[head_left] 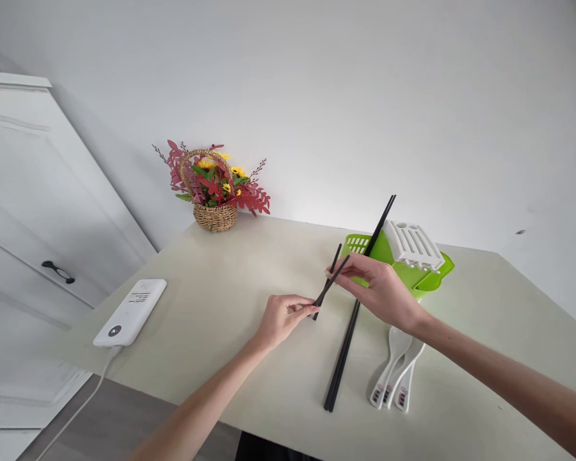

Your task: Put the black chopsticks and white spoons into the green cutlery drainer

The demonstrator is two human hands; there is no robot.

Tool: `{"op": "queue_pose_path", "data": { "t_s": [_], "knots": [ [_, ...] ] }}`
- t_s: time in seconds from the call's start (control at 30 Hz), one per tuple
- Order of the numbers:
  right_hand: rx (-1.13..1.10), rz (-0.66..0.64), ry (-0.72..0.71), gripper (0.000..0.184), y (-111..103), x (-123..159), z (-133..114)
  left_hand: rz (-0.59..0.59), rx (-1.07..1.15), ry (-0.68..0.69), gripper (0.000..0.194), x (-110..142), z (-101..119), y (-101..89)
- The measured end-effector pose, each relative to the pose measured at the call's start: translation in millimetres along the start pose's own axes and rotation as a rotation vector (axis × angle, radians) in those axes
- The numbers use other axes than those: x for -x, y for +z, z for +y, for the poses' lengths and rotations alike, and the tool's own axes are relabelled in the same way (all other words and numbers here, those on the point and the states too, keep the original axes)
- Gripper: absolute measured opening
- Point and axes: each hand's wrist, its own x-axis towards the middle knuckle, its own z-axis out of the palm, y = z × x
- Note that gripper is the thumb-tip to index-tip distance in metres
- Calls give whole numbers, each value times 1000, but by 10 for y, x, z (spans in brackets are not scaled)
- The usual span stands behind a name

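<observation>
My left hand [284,318] pinches the lower part of two short-looking black chopsticks [324,294], which cross each other. Their upper part is between the fingertips of my right hand [377,288]. Behind my right hand runs a longer pair of black chopsticks [344,358], from near the table's front up past a green utensil holder [409,276]; the hand hides their middle. A white slotted rack [411,243] sits tilted on the holder. Below my right wrist, three white spoons [394,368] lie together, their handles toward me.
The pale table [211,320] stands against a white wall. A wicker basket of artificial flowers [216,218] is at the back left. A white power bank [130,310] with a cable [98,384] lies near the left edge. A white cabinet [33,211] stands at the left.
</observation>
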Motion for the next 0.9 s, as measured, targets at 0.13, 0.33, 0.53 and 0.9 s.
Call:
{"op": "queue_pose_path", "data": {
  "t_s": [0.13,0.33,0.53,0.9],
  "knots": [
    [27,-8,4,29,-18,37,4,-36,0,21,23,-2,20,-4],
    [-23,-39,72,29,-17,77,25,1,71,-27,27,15,-23,3],
    [-20,-61,79,31,-48,64,76,-49,79,-27,25,15,-13,8],
    [-73,-190,46,28,-76,58,29,-130,48,-33,24,13,36,-8]
  ]
}}
